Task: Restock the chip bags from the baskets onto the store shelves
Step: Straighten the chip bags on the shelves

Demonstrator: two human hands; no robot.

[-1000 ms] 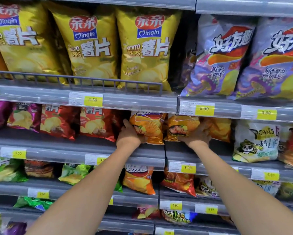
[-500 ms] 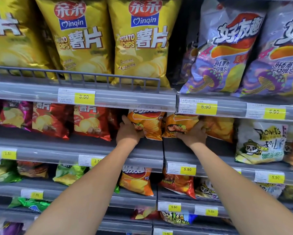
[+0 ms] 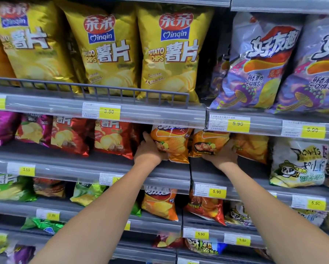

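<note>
Right now both hands are working at the same shelf (image 3: 106, 159), held apart with one bag each. The left hand (image 3: 150, 152) is curling round the side edge of an orange bag (image 3: 172, 143). The right hand (image 3: 221, 156) is cupping the lower corner of a darker brown bag (image 3: 207, 143); its fingertips are tucking underneath, so how firmly they are closing is hard to tell, though it is looking like a hold. The two bags are standing between the hands, touching edge to edge, their tops hiding behind the price rail (image 3: 160, 116) just above the knuckles. A red bag (image 3: 112, 139) is sitting just beyond the left hand, and a neighbouring bag (image 3: 252, 148) just beyond the right.

Judging by this, the pair is being seated and faced. Doing it well is probably coming down to pushing low, near the bottom seams, and sliding each bag back until it is standing upright with its label facing out. Squeezing lightly should be sparing the chips inside, and minding the rail overhead should be stopping the tops from catching. No basket is showing anywhere near the hands.
</note>
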